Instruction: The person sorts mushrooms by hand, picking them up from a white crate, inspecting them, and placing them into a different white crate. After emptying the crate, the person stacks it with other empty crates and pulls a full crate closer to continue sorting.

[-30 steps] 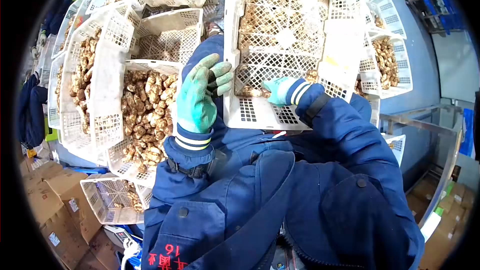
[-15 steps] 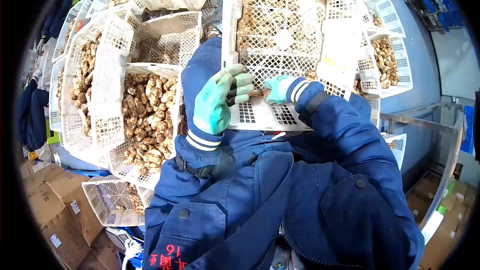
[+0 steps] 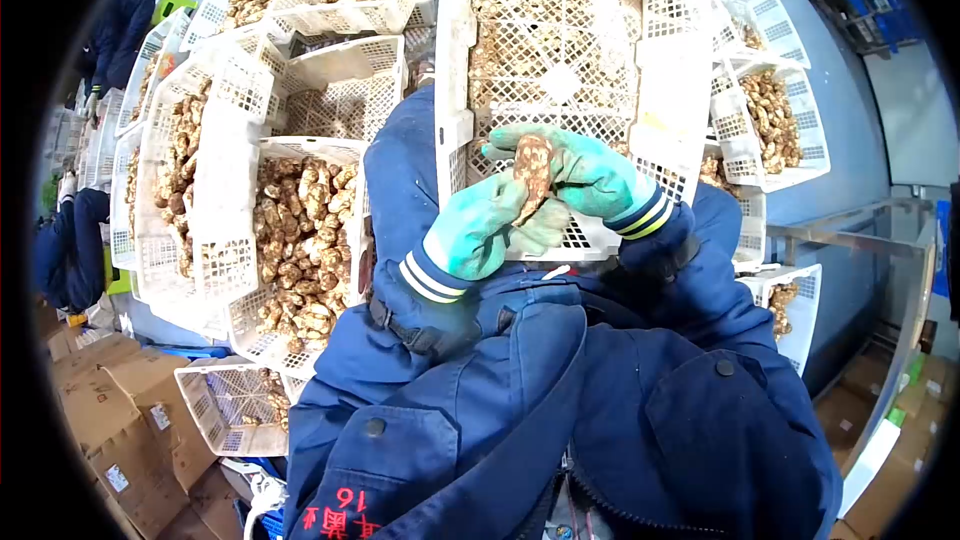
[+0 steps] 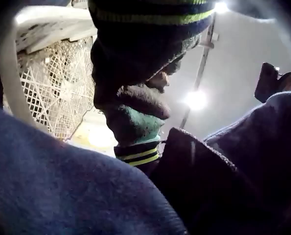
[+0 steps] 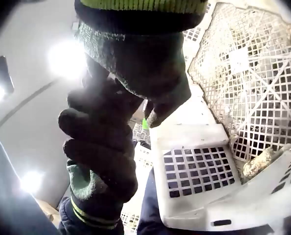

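Note:
A long, stubby mushroom, mottled brown and cream, is held upright between both gloved hands over the near end of a white lattice crate. My left hand, in a teal glove, grips its lower part. Around the upper part curls my right hand, in a matching glove. In the right wrist view, the dark gloved fingers hide the mushroom, while another pale brown piece lies in the crate's corner.
Left of the legs stands a crate full of mushrooms, with more white crates beyond it. At the right are further filled crates and a metal frame. Cardboard boxes are stacked at the lower left.
The left hand has moved right and inward from the crate's left edge. The right hand has lifted from the crate's near wall, and both hands now hold the mushroom.

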Tool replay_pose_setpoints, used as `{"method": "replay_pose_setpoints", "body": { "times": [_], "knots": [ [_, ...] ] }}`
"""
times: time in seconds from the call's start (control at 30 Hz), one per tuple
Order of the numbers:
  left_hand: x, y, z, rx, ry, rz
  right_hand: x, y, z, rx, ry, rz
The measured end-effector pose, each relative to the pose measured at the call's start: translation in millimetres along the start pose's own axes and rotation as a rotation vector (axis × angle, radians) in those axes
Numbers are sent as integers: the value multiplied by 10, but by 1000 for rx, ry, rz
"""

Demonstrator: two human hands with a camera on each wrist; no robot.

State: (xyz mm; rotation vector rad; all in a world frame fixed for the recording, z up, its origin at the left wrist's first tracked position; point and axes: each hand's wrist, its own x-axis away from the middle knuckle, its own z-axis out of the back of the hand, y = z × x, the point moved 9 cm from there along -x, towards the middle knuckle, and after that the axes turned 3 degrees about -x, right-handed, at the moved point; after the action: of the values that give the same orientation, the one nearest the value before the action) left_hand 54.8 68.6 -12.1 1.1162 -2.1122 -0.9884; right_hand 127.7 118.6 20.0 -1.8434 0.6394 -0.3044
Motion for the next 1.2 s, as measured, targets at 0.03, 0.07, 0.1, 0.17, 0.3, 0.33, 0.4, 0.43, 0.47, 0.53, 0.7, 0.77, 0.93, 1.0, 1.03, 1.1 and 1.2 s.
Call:
{"method": "replay_pose_setpoints", "body": {
  "times": [0.03,0.07,0.1,0.17,0.3,0.33,0.4,0.43,0.47,0.53,0.7,0.77,0.93,1.0,1.03,1.1,1.2],
  "knots": [
    [37,-62,19,116,4,46,-2,-25,-15,-50,16,43],
    [56,7,-59,232,13,91,-14,-7,-15,-46,49,3],
    [39,-56,12,224,39,78,5,-94,-66,-6,70,-25],
    [60,-27,76,144,108,60,67,-166,-4,326,56,-18],
    [84,-84,224,51,211,115,202,-93,90,204,301,-199],
    [83,-115,275,48,247,123,204,-51,85,170,308,-193],
    [101,-68,285,-26,335,109,184,49,109,189,335,-165],
    [77,-100,249,33,278,126,171,81,127,243,358,-141],
    [58,-116,218,91,221,141,160,65,138,297,379,-116],
    [55,-21,152,-96,165,70,95,41,68,192,262,-128],
    [322,-12,403,14,125,353,113,311,734,329,405,-414],
    [451,233,644,-205,201,430,142,658,1130,1192,207,-670],
    [149,1254,1369,-387,328,-2,-123,956,546,1110,-184,-867],
    [-16,1853,1529,-238,228,-555,-196,1413,623,1102,-171,-798],
    [-118,1929,1644,-139,396,-402,-264,1452,563,1123,-203,-881],
    [-139,1816,1618,-198,385,-425,-351,1514,530,1281,-237,-665],
    [118,1027,1116,-124,284,-137,-380,1625,424,1413,-279,-646]
  ]
}}
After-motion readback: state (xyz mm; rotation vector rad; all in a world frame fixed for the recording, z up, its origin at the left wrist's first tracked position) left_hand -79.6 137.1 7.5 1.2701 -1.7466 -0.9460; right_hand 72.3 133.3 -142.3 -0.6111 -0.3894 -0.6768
